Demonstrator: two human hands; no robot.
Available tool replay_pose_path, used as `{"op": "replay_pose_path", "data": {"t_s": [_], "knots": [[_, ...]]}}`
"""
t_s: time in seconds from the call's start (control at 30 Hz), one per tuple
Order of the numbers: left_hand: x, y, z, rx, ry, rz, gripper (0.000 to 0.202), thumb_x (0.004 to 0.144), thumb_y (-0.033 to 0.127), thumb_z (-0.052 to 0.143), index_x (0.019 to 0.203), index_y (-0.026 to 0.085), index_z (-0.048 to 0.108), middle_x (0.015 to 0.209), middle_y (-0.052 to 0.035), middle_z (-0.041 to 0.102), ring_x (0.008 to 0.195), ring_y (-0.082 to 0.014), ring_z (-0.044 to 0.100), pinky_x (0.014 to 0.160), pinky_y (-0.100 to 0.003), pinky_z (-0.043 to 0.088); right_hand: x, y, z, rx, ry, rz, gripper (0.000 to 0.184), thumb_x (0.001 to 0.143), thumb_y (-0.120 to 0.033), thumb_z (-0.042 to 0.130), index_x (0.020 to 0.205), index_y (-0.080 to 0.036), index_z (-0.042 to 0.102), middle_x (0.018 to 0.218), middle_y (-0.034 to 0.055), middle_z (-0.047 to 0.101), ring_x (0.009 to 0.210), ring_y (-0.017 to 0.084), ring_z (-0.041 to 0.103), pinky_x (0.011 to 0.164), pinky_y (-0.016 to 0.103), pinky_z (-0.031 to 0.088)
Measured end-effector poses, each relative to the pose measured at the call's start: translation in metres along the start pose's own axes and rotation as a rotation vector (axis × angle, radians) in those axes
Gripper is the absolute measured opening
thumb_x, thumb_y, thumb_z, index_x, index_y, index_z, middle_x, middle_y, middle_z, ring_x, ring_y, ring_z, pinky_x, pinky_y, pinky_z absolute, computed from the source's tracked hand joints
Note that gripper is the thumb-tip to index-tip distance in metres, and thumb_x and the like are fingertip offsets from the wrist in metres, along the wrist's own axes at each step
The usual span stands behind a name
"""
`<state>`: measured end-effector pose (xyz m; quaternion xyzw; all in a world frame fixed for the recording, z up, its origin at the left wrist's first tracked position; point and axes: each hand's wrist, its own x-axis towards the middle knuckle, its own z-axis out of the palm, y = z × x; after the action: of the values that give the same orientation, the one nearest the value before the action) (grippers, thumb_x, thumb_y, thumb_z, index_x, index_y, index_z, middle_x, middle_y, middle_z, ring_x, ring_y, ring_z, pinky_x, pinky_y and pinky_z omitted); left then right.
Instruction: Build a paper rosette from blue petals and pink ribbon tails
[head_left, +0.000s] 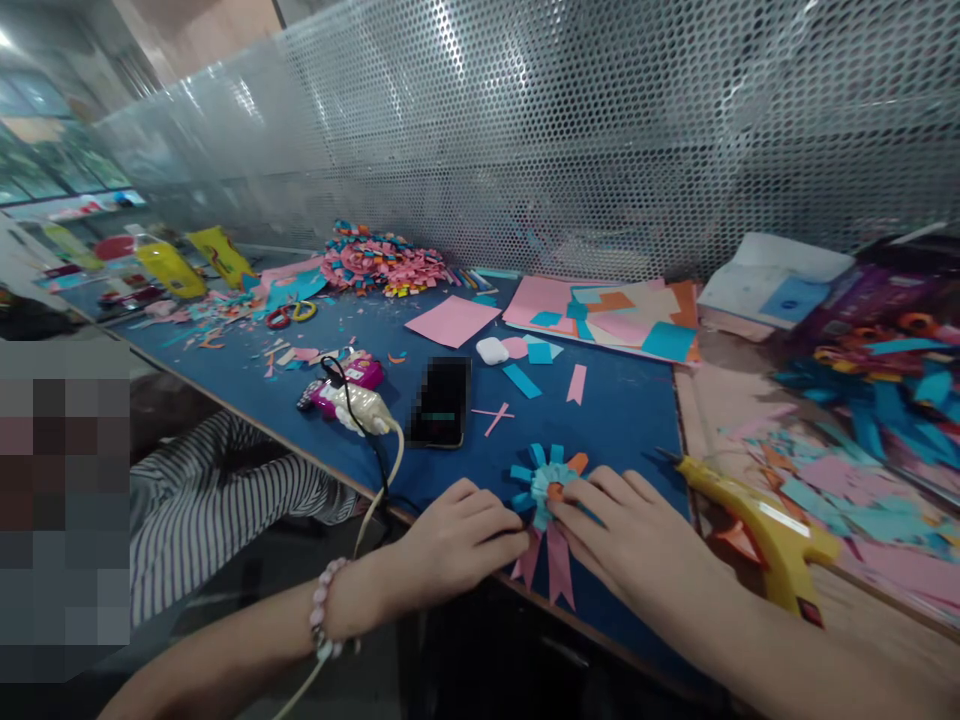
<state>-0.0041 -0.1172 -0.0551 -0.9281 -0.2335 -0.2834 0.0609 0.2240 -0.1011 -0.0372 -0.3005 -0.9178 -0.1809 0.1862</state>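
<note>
A paper rosette [545,482] of blue strips with an orange petal and pink ribbon tails lies at the near edge of the blue table [615,420]. My left hand [457,540] rests at its left side, fingers curled and pressed against the blue petals. My right hand [637,535] lies over its right side, fingers stretched out with the tips pressing on the centre. A yellow glue gun [757,520] lies just right of my right hand.
A black phone [441,402], a white charger with cable [365,410], a pink box [352,375] and a white earbud case [492,350] lie mid-table. Paper scraps, coloured sheets [600,318] and scissors [291,314] are spread behind. A perforated metal screen backs the table. A person in a striped sleeve [217,500] sits at left.
</note>
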Motion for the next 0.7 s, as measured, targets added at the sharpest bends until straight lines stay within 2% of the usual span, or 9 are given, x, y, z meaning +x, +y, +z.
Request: {"op": "replay_pose_path", "data": {"t_s": [0.33,0.57,0.7], "knots": [[-0.002,-0.001,0.002,0.011,-0.086,-0.015,0.015,0.093,0.013,0.047,0.101,0.016,0.059,0.091,-0.0041,0.068,0.083,-0.0145,0.056,0.069,-0.030,0.037,0.001,-0.001,0.001,-0.003,0.004,0.003,0.022,0.069,-0.017,0.076,0.089,-0.019,0.069,0.087,0.0013,0.067,0.079,0.022,0.048,0.070,0.034,0.031],[0.004,0.002,-0.016,-0.198,-0.245,-0.143,0.021,0.088,0.014,0.050,0.104,0.015,0.063,0.108,-0.0073,0.065,0.094,-0.0186,0.053,0.082,-0.032,0.043,0.000,-0.002,0.003,0.028,-0.018,0.010,0.016,0.073,-0.019,0.072,0.089,-0.019,0.069,0.090,0.0009,0.067,0.078,0.021,0.048,0.068,0.034,0.031],[0.003,0.003,-0.021,-0.227,-0.225,-0.133,0.023,0.086,0.014,0.050,0.104,0.014,0.065,0.110,-0.0106,0.065,0.096,-0.0203,0.055,0.084,-0.034,0.045,0.001,-0.005,0.007,-0.003,-0.009,-0.046,0.012,0.069,-0.017,0.074,0.081,-0.017,0.069,0.087,0.0016,0.066,0.079,0.022,0.048,0.067,0.035,0.030]]}}
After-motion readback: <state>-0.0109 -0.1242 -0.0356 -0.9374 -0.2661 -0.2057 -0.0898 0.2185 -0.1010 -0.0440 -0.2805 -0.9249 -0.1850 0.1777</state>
